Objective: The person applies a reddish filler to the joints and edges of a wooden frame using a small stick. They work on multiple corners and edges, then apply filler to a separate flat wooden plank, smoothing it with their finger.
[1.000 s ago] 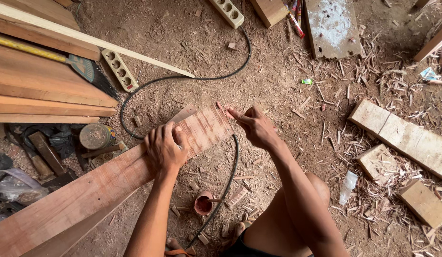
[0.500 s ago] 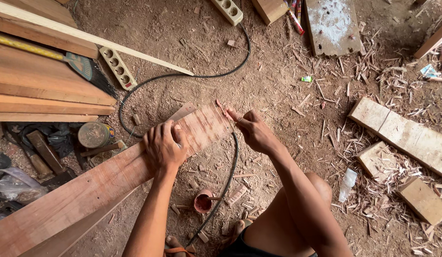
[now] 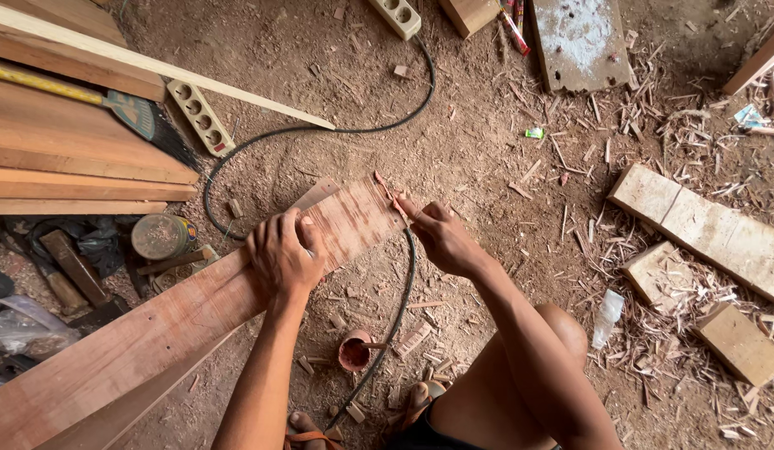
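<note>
Here, the left hand (image 3: 283, 260) is lying palm down on a long reddish wooden plank (image 3: 153, 333), its fingers spread and pressing flat on the top face rather than closing around anything; the plank is running slantwise from the lower left corner of the dirt floor (image 3: 387, 117) up toward the middle, and its near end is showing pencil-like lines drawn across the grain. The right hand (image 3: 441, 237) is pinching a thin reddish pencil (image 3: 388, 193) between thumb and fingers, and the pencil is lying along the end edge of the plank, its tip touching the wood at the far corner of that end. A black cable (image 3: 403, 283) is curving under the plank's end and looping away across the floor to a white socket strip (image 3: 199, 117) near the left edge; a second socket strip (image 3: 397, 15) is sitting at the top edge. Stacked boards (image 3: 62, 167) are filling the upper left corner, with a broom (image 3: 137, 112) lying across them; a round tin (image 3: 159, 236) is standing just below the stack. A small reddish cup (image 3: 353, 352) is resting on the floor beside the cable, near the person's knee; offcut blocks (image 3: 703, 229) and wood chips (image 3: 653, 333) are littering the right side.
</note>
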`<state>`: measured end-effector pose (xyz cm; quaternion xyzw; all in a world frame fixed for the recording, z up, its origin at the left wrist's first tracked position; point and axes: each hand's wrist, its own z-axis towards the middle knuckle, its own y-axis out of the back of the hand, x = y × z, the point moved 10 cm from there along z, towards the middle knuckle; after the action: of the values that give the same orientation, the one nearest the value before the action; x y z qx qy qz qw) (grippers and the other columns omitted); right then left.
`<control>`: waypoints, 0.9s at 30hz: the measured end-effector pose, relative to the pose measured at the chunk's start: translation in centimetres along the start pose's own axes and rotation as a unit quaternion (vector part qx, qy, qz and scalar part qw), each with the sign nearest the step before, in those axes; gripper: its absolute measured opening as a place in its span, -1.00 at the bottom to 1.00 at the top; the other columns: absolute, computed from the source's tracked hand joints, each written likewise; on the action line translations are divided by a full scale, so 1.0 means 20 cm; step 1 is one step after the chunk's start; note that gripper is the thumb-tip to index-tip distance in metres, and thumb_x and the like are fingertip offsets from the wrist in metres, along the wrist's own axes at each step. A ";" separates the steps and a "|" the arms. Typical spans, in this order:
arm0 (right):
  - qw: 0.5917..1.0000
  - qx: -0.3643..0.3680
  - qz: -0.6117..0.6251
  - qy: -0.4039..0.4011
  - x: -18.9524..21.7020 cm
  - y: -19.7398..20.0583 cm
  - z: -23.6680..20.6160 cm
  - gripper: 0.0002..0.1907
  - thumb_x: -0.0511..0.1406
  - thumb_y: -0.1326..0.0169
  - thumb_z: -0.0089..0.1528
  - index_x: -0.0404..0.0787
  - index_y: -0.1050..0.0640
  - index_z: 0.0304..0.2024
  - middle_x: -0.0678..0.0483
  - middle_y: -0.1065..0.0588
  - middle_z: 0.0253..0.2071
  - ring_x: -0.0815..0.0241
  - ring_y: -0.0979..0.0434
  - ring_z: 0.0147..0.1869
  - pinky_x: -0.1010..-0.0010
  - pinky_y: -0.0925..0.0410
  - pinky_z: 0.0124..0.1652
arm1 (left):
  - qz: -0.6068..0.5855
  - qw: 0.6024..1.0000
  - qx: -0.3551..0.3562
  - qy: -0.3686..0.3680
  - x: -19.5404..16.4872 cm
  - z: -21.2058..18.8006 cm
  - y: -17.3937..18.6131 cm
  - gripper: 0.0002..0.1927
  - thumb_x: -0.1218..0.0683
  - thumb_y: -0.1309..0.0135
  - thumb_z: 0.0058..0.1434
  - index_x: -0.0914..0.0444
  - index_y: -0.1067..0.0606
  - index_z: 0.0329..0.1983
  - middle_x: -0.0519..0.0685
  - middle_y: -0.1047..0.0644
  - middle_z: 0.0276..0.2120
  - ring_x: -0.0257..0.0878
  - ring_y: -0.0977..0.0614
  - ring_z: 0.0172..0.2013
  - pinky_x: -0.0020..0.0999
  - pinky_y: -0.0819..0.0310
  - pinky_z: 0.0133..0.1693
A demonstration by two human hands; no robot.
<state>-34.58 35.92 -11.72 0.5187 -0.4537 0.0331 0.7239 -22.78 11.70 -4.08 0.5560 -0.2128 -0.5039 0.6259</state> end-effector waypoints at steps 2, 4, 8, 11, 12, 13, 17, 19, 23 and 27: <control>0.998 0.034 -0.032 -0.040 -0.04 -0.04 -0.01 -0.53 -0.23 0.24 0.48 0.04 -0.30 0.45 0.04 -0.33 -0.34 0.18 -0.22 -0.31 0.29 -0.30 -0.33 | -0.003 1.000 0.000 0.001 0.00 -0.01 0.00 -0.67 -0.05 0.10 0.35 0.19 -0.53 0.00 0.03 -0.62 -0.18 -0.07 -0.60 -0.15 0.01 -0.24 0.16; 0.999 0.020 -0.020 -0.030 -0.04 -0.03 -0.02 -0.53 -0.25 0.23 0.48 0.04 -0.30 0.46 0.04 -0.35 -0.35 0.19 -0.23 -0.31 0.30 -0.31 -0.32 | -0.001 1.000 -0.006 -0.002 -0.01 -0.01 0.01 -0.68 -0.05 0.10 0.33 0.19 -0.53 -0.02 0.02 -0.62 -0.19 -0.07 -0.60 -0.15 0.02 -0.24 0.15; 1.000 -0.006 0.028 -0.002 -0.01 -0.02 -0.03 -0.50 -0.28 0.20 0.45 -0.01 -0.26 0.47 0.04 -0.37 -0.30 0.20 -0.25 -0.33 0.32 -0.33 -0.37 | 0.005 1.000 -0.008 -0.003 -0.01 -0.01 0.02 -0.68 -0.05 0.10 0.36 0.19 -0.53 -0.01 0.03 -0.61 -0.18 -0.07 -0.60 -0.14 0.02 -0.24 0.16; 1.000 0.001 -0.006 -0.014 -0.01 -0.03 -0.05 -0.51 -0.30 0.19 0.46 0.00 -0.28 0.46 0.02 -0.38 -0.34 0.17 -0.25 -0.33 0.30 -0.33 -0.36 | 0.002 1.000 -0.014 -0.003 -0.02 0.00 0.02 -0.68 -0.05 0.10 0.36 0.20 -0.53 0.00 0.03 -0.61 -0.17 -0.06 -0.59 -0.12 0.00 -0.24 0.17; 1.000 -0.003 -0.021 -0.011 -0.01 -0.03 -0.05 -0.52 -0.29 0.18 0.47 0.01 -0.30 0.46 0.02 -0.38 -0.36 0.16 -0.25 -0.33 0.29 -0.32 -0.35 | 0.006 1.000 -0.011 -0.005 -0.02 0.00 0.02 -0.68 -0.05 0.09 0.36 0.20 -0.53 0.00 0.03 -0.61 -0.17 -0.06 -0.59 -0.11 0.00 -0.24 0.17; 1.000 -0.018 -0.003 0.007 0.02 -0.01 -0.05 -0.51 -0.28 0.19 0.46 -0.01 -0.28 0.46 0.02 -0.39 -0.34 0.17 -0.27 -0.33 0.31 -0.34 -0.36 | 0.010 1.000 -0.008 -0.005 -0.02 -0.01 0.02 -0.68 -0.05 0.09 0.36 0.20 -0.53 -0.01 0.03 -0.61 -0.17 -0.05 -0.59 -0.11 0.00 -0.24 0.17; 0.999 0.008 0.040 -0.031 -0.01 -0.04 -0.05 -0.48 -0.26 0.23 0.45 -0.08 -0.24 0.48 -0.01 -0.38 -0.29 0.17 -0.29 -0.34 0.33 -0.36 -0.39 | 0.010 1.000 -0.009 -0.005 -0.02 -0.01 0.02 -0.67 -0.05 0.09 0.35 0.20 -0.54 0.00 0.04 -0.61 -0.17 -0.05 -0.58 -0.12 0.00 -0.23 0.16; 0.998 0.021 0.023 -0.052 -0.02 -0.06 -0.05 -0.52 -0.24 0.24 0.48 -0.05 -0.27 0.47 -0.02 -0.39 -0.29 0.16 -0.30 -0.32 0.31 -0.36 -0.38 | 0.010 1.000 -0.009 -0.005 -0.02 -0.01 0.03 -0.67 -0.05 0.08 0.35 0.21 -0.54 0.00 0.05 -0.61 -0.18 -0.05 -0.58 -0.13 0.01 -0.24 0.15; 0.998 0.006 0.060 -0.026 0.02 -0.04 -0.05 -0.52 -0.21 0.23 0.47 -0.05 -0.28 0.44 -0.04 -0.42 -0.19 0.21 -0.36 -0.31 0.34 -0.43 -0.37 | 0.013 1.000 -0.011 -0.001 -0.01 0.00 0.02 -0.66 -0.07 0.11 0.37 0.20 -0.54 -0.01 0.03 -0.61 -0.19 -0.06 -0.58 -0.13 -0.01 -0.26 0.12; 0.993 0.068 0.010 -0.093 -0.02 -0.07 -0.07 -0.48 -0.26 0.28 0.45 -0.07 -0.24 0.48 -0.10 -0.41 -0.26 0.13 -0.32 -0.36 0.28 -0.40 -0.42 | 0.013 1.000 -0.006 -0.004 0.00 -0.01 0.01 -0.64 -0.10 0.12 0.38 0.20 -0.54 0.00 0.03 -0.60 -0.21 -0.07 -0.58 -0.16 -0.01 -0.26 0.12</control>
<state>-33.17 36.54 -13.17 0.5632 -0.5210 0.0222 0.6410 -22.64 11.82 -4.01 0.5477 -0.2193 -0.4988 0.6350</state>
